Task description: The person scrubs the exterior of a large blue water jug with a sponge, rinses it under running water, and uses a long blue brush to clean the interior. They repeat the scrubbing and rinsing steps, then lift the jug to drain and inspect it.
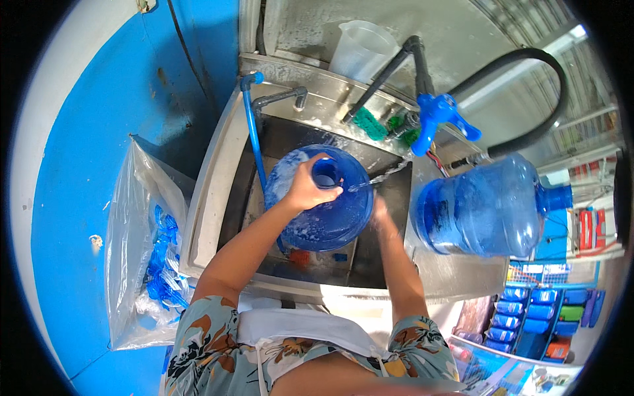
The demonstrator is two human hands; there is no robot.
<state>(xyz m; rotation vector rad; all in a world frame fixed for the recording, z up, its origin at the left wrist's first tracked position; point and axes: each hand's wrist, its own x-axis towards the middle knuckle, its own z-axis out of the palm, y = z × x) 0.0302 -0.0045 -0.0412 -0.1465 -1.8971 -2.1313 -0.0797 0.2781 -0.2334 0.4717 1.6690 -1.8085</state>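
A large blue water jug stands in the steel sink with its mouth turned up toward me. White suds cover part of its shoulder. My left hand is wrapped round the jug's neck, thumb and fingers on either side of the opening. Beside the jug's right wall is my right hand, smeared by motion, so its fingers do not show clearly. From the blue tap a stream of water runs down onto the jug near its neck.
A second blue jug lies on its side on the right ledge. Behind the sink are a green scrub pad and a translucent pitcher. A clear plastic bag with blue pieces hangs at left. A blue pipe stands along the left.
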